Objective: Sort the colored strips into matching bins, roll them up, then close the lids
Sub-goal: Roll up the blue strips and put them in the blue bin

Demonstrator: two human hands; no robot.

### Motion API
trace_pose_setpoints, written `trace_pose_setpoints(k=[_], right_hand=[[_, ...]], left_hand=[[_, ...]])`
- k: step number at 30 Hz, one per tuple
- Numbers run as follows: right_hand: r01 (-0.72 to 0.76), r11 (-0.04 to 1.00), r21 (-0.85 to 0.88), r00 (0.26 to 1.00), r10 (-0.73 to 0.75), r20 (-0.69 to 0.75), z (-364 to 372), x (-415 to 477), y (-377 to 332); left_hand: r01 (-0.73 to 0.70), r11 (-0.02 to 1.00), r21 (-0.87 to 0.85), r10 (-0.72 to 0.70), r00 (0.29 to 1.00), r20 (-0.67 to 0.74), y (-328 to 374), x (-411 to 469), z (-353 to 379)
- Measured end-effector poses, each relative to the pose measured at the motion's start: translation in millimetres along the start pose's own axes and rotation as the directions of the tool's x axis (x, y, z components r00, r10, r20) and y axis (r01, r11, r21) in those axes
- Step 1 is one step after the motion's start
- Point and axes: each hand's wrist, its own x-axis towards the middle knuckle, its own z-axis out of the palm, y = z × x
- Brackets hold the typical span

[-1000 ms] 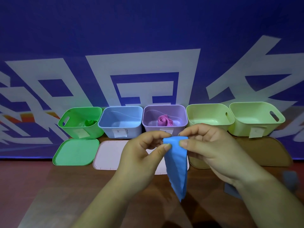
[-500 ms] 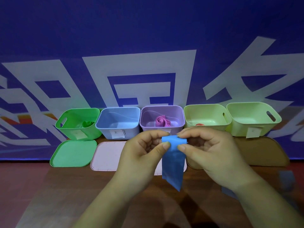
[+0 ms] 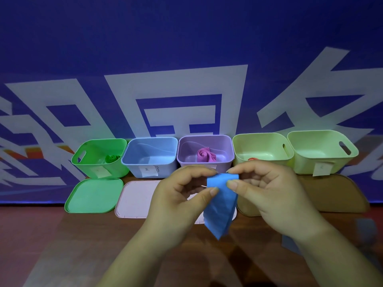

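Though lidless, purple bin (image 3: pixel 205 138) with pink roll (image 3: pixel 204 155)

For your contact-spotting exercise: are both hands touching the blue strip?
Touching. The head view shows the left hand and right hand each pinching the top edge of the blue strip between thumb and fingertips, with the rest hanging below.
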Motion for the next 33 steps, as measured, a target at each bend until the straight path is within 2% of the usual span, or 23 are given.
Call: trace_pose_setpoints(k=[4, 9, 11, 13, 16, 19, 22, 27, 33], right_hand=[[-0.042, 0.998, 0.046, 0.999, 0.041, 0.014, -2, 1, -2], [-0.282, 0.939, 0.197, 0.959, 0.269, 0.095, -2, 2, -1], [-0.321, 0.923, 0.211, 0.946, 0.301, 0.122, -3, 2, -1], [-0.286, 0.943, 0.171, 0.956, 0.269, 0.118, -3, 1, 0], [-0.150, 0.987, 0.052, 0.987, 0.147, 0.068, -3, -2, 0], [-0.058, 0.998, 0.034, 0.997, 0.056, 0.054, -2, -6, 0], [0.033, 0.996, -0.084, 0.998, -0.029, 0.054, -2, -8, 1], [0.017, 0.994, -0.109, 1.000, -0.016, 0.007, -3, -8, 2], [-0.041, 0.999, -0.002, 0.999, 0.041, 0.016, -7, -5, 0]], left_hand=[[-0.029, 1.000, 0.004, 0.029, 0.999, -0.017, 0, 1, 1], [-0.005, 1.000, 0.014, 0.006, 1.000, -0.022, -1, 1, 2], [0.025, 1.000, 0.008, -0.025, 1.000, -0.015, -1, 0, 2], [0.070, 0.997, -0.008, -0.071, 0.997, -0.015, 1, 0, 3], [0.144, 0.988, -0.061, -0.147, 0.988, -0.052, 4, 2, 5], [0.204, 0.971, -0.122, -0.214, 0.974, -0.074, 9, 3, 6], [0.242, 0.959, -0.149, -0.257, 0.962, -0.089, 13, 3, 7], [0.250, 0.960, -0.127, -0.261, 0.962, -0.080, 16, 3, 10], [0.195, 0.970, -0.145, -0.204, 0.978, -0.049, 14, 2, 13]])
